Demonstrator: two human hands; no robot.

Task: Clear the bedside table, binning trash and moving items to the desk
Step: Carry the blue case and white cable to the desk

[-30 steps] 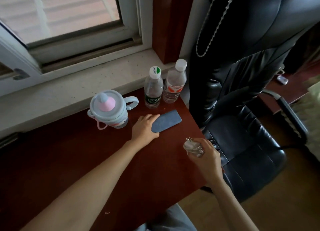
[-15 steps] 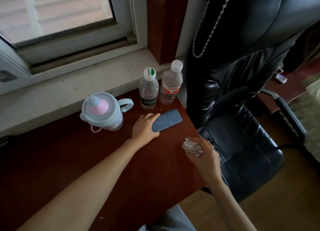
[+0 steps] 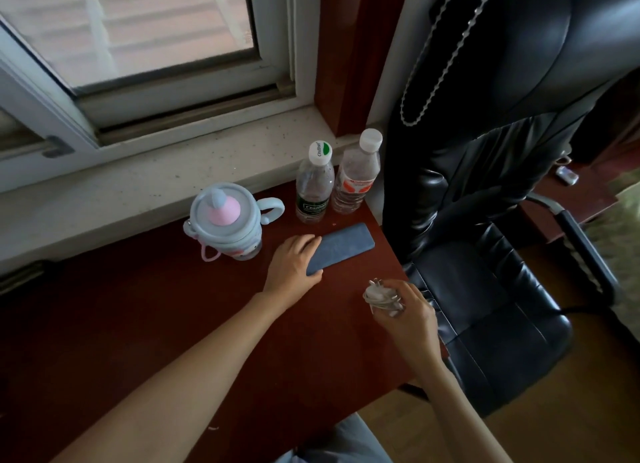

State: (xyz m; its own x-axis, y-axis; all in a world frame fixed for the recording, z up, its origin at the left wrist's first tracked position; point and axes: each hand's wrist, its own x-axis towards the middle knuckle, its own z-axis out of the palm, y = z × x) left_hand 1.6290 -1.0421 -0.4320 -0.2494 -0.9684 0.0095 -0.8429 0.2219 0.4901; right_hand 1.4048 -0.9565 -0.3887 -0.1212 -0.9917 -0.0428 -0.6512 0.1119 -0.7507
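Observation:
A blue-grey phone point(image 3: 343, 246) lies flat on the dark red desk point(image 3: 156, 324). My left hand point(image 3: 292, 266) rests on its near end, fingers curled over the edge. My right hand point(image 3: 403, 310) hovers over the desk's right edge, shut on a bundle of white cable point(image 3: 379, 296). Behind the phone stand two clear water bottles, one with a green label point(image 3: 313, 185) and one with a red label point(image 3: 356, 175). To the left sits a pale blue child's cup point(image 3: 225, 220) with a pink spout and handles.
A black leather office chair point(image 3: 491, 220) stands close against the desk's right side, a silver chain point(image 3: 436, 78) draped over its back. A stone window sill point(image 3: 138, 185) runs behind the desk. Another red surface with a small white object point(image 3: 566, 175) lies far right.
Both hands have stayed almost still; only the view has shifted slightly. My left hand remains on the phone and my right hand keeps the cable bundle.

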